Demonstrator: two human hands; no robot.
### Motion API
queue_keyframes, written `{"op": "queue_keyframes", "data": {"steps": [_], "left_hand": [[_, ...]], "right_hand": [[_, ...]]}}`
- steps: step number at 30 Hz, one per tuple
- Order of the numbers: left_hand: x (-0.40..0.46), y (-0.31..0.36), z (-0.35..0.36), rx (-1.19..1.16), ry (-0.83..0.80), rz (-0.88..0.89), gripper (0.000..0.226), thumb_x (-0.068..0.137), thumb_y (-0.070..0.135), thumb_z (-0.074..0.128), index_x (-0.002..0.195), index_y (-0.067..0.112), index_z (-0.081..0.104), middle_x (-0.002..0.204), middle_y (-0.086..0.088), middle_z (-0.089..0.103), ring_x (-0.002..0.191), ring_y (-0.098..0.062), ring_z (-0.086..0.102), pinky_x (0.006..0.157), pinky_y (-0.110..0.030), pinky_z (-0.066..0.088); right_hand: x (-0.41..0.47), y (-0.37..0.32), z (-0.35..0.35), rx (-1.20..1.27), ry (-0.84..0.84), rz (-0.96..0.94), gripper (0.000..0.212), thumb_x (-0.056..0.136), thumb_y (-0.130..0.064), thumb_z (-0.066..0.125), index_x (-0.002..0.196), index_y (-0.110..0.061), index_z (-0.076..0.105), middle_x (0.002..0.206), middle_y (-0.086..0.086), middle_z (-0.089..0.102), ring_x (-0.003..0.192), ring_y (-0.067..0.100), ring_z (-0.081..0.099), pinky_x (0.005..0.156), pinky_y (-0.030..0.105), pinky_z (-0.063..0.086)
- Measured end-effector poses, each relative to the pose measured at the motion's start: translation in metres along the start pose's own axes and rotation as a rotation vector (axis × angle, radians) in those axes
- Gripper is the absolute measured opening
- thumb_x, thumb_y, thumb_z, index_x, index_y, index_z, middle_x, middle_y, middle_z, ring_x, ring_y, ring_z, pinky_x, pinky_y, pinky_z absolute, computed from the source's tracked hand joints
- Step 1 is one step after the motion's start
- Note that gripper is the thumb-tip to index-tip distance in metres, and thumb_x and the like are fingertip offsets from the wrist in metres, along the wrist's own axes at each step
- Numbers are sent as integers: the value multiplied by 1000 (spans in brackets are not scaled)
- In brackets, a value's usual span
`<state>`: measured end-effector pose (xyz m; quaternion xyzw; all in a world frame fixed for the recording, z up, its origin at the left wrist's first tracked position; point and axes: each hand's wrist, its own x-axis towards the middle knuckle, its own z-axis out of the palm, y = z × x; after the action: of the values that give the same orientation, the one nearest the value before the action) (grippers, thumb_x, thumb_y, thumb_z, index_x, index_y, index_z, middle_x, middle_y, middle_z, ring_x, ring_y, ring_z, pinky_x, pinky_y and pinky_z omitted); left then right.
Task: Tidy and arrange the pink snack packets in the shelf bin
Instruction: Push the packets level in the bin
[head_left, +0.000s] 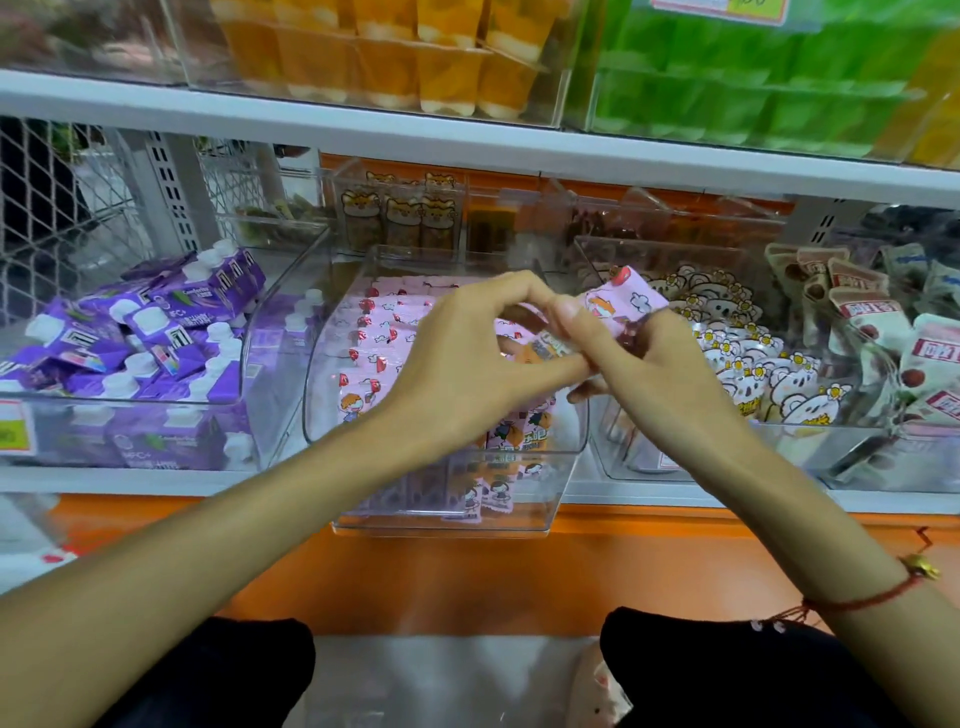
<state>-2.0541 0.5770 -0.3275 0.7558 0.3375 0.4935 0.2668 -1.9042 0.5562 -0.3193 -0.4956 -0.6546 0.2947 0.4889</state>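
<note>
1. Both hands meet over the clear bin (524, 512) in the middle of the shelf (363, 130), and a pink packet (626, 301) sits right between them.
2. The right hand (660, 364) pinches that packet, thumb on top and fingers (636, 332) curled under it; the packet tilts up and to the right, above the bin's right rim.
3. The left hand (467, 358) curls its fingers toward the right thumb, tips touching near the packet's lower end. Whether it actually grips the packet I cannot tell; the fingertips hide the contact.
4. The other pink packets (374, 338) stand packed in rows inside the bin, below and left of the hands. Too many overlap for a firm count; roughly seven red-marked tops show down the left row.
5. Three clear bins line this shelf front: purple cartons (150, 332) on the left, pink in the middle, white bear-print packets (753, 364) on the right.
6. The pink packets carry a cartoon child and small clouds; the printed characters are too blurred to read.
7. A red string bracelet (872, 597) with a gold charm circles the right wrist.
</note>
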Motion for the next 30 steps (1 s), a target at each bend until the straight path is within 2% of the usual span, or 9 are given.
{"op": "queue_keyframes", "data": {"steps": [5, 9, 12, 15, 19, 22, 25, 28, 30], "left_hand": [[6, -27, -21, 211, -196, -67, 49, 69, 37, 82, 109, 34, 54, 123, 16, 54, 109, -1, 50, 94, -30, 45], [0, -45, -18, 645, -396, 74, 40, 78, 44, 74, 114, 32, 62, 114, 14, 59, 100, -10, 46, 72, -27, 36], [1, -45, -19, 780, -353, 73, 33, 80, 49, 70, 110, 35, 68, 96, 17, 60, 83, -7, 45, 53, -20, 24], [3, -45, -19, 784, -307, 41, 34, 76, 51, 72, 107, 38, 69, 80, 17, 51, 76, -5, 42, 50, -18, 22], [3, -45, -17, 775, -319, 18, 40, 77, 50, 71, 114, 37, 65, 91, 13, 60, 85, -12, 53, 55, -24, 30], [1, -42, -18, 736, -336, -12, 46, 78, 51, 71, 120, 37, 61, 108, 14, 64, 101, -12, 57, 68, -28, 43], [-1, -34, -31, 634, -165, -45, 40, 78, 51, 71, 115, 38, 63, 120, 18, 62, 108, -5, 55, 87, -30, 47], [-4, -31, -62, 670, 140, -9, 36, 84, 40, 67, 118, 33, 60, 120, 12, 59, 101, -7, 56, 86, -34, 49], [-11, -36, -82, 716, 198, -98, 47, 85, 37, 66, 128, 26, 51, 125, 2, 53, 105, -16, 57, 84, -37, 49]], "right_hand": [[8, -2, -28, 106, 119, -60, 13, 91, -21, 60, 103, -18, 62, 76, -10, 72, 75, 4, 70, 64, 17, 55], [11, 0, -29, 50, -7, -10, 28, 82, -14, 70, 108, -10, 61, 85, -4, 70, 74, 3, 69, 66, 14, 55], [16, -5, -25, -234, -59, -32, 39, 75, -22, 78, 102, -11, 52, 80, -6, 64, 59, -7, 61, 56, 7, 46], [25, -16, -27, -586, -184, -103, 42, 66, -34, 84, 85, -19, 50, 80, 1, 67, 69, 14, 63, 66, 34, 50], [30, -9, -15, -1091, -289, -262, 45, 65, -50, 81, 94, -23, 59, 106, 1, 53, 94, 19, 47, 67, 32, 39], [26, 8, -2, -1168, -266, -289, 51, 70, -47, 79, 109, -19, 61, 115, 2, 45, 108, 20, 43, 68, 30, 37], [17, 24, 6, -1162, -290, -262, 60, 72, -44, 77, 124, -24, 53, 123, 1, 41, 113, 20, 42, 68, 30, 38], [9, 28, -1, -967, -175, -245, 69, 77, -48, 72, 135, -24, 43, 133, 0, 39, 116, 19, 45, 79, 34, 46], [9, 28, -7, -797, -36, -209, 61, 82, -42, 67, 134, -20, 43, 128, 0, 47, 103, 18, 53, 76, 31, 43]]}}
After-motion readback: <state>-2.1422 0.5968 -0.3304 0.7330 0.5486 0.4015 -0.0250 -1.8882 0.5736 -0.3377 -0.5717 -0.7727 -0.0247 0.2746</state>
